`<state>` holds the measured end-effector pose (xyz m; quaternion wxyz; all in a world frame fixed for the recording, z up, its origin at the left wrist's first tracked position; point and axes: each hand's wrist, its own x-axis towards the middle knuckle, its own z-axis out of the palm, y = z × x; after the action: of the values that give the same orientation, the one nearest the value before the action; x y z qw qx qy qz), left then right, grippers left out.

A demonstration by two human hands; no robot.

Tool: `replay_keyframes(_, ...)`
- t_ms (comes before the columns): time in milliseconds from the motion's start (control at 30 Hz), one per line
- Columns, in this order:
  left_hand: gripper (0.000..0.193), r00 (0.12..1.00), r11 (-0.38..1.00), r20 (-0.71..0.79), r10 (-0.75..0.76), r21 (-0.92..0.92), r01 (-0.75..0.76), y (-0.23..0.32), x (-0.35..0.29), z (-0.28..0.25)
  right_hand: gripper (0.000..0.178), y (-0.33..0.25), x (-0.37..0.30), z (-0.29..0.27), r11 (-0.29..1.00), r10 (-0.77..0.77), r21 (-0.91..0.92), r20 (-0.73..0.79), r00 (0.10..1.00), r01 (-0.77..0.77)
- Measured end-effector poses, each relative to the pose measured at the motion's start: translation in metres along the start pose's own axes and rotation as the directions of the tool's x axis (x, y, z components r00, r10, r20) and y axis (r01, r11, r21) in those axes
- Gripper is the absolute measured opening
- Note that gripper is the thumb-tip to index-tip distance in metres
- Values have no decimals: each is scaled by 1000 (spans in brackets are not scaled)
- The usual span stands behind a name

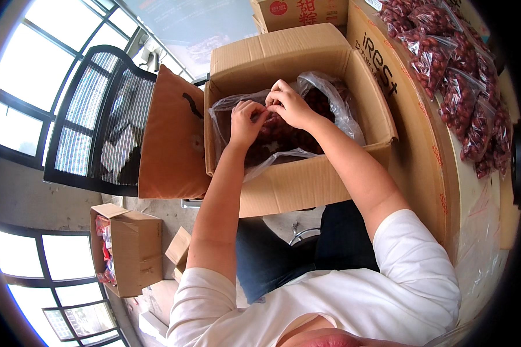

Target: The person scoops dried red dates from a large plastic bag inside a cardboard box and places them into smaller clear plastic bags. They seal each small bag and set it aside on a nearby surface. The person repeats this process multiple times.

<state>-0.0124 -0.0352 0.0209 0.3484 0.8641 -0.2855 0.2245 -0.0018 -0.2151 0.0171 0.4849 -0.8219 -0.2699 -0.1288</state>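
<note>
Taking the large open cardboard box (307,173) at the middle as the landmark: well to its left and lower, on the floor, stands a smaller open carton (134,250) with red packets showing inside. Just left of the large box, a black mesh chair back (101,118) rises with a brown cushion (171,139) leaning against it and touching the box's left wall. Inside the large box lies a clear plastic liner bag (336,98) filled with dark red dried fruit (283,134). The left hand (246,120) reaches over the box's near wall and pinches the edge of the liner bag between its fingertips, over the left part of the fruit. The right hand (289,105) is just beside it, touching it, fingers curled and likewise gripping the bag's edge at the middle of the box. Behind the large box sits another carton (301,11). Right of the large box a bench (428,168) covered in flat cardboard runs past, and on its far right side lie many sealed clear bags of the same red fruit (463,87), piled in a row.
</note>
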Motion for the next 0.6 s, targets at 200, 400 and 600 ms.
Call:
replay_keyframes(200,15,999,1000,-51,-20,-6,19,6,1,-2,10,-3,0,-3,1000,-10,12,-46,999,10)
replay_keyframes(400,16,999,999,-52,2,35,-1,2,-1,-4,11,-2,1,-2,1000,-27,9,-78,997,28)
replay_keyframes(600,12,1000,999,-21,-21,41,22,1,-2,-5,11,-6,0,-3,1000,-18,-12,-68,998,18)
